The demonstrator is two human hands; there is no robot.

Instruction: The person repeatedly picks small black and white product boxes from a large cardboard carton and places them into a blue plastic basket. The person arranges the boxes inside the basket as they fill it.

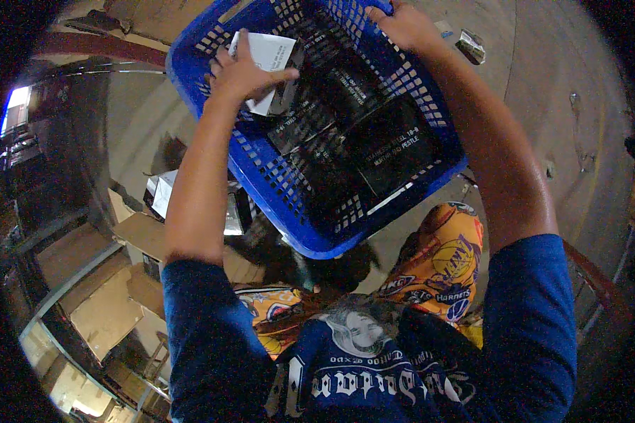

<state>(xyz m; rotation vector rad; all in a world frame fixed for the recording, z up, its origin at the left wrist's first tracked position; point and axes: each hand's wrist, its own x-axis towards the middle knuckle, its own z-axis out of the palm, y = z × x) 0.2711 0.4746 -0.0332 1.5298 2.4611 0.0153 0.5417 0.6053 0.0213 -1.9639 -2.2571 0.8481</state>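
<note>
A blue plastic basket [304, 240] with slotted walls is tilted in front of me. Several black cardboard boxes [395, 144] with pale print lie packed inside it. My left hand [241, 76] spans a small white-and-black box [271, 53] at the basket's left side, thumb toward its right edge and fingers spread on the other side. Part of that box is hidden under the hand. At the far right of the basket, my right hand [405, 27] is closed over the rim.
Left of the basket, more white-and-black boxes [163, 194] sit low by my left forearm. Opened brown cartons [106, 310] and metal shelving [70, 282] stand at the lower left. A small box [470, 46] lies on the concrete floor [536, 92] to the right.
</note>
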